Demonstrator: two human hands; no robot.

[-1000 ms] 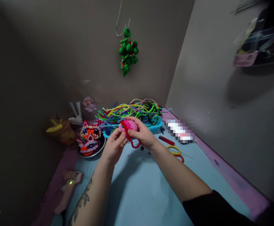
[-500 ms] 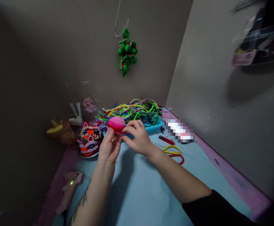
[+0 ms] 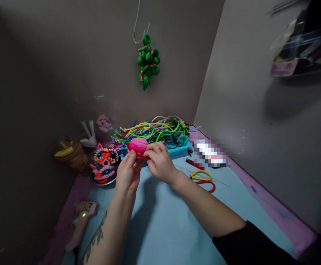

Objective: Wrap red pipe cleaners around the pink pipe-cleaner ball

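A rounded pink piece (image 3: pixel 138 144), ribbed and fuzzy like coiled pipe cleaners, is held up above the table in front of the craft supplies. Along its lower edge runs a red fuzzy strip (image 3: pixel 140 155). My left hand (image 3: pixel 127 172) grips the piece from below and the left, thumb against the red edge. On the other side, my right hand (image 3: pixel 161 161) pinches the red strip where it meets the pink part; the fingertips partly hide that spot. Behind the hands, a blue tray (image 3: pixel 180 150) overflows with colourful pipe cleaners (image 3: pixel 155 130).
Scissors (image 3: pixel 201 176) with yellow and red handles lie right, beside a red-and-black stick (image 3: pixel 195 164) and a blurred-out bright device (image 3: pixel 210 154). At left are a bowl of fuzzy animal faces (image 3: pixel 105 167), a pink glue gun (image 3: pixel 82 224) and a brown pot (image 3: pixel 71 154). A green ornament (image 3: pixel 148 60) hangs above.
The pink piece has tilted and shifted slightly right, with the red strip now more along its lower edge. My right fingers have closed in nearer to it.
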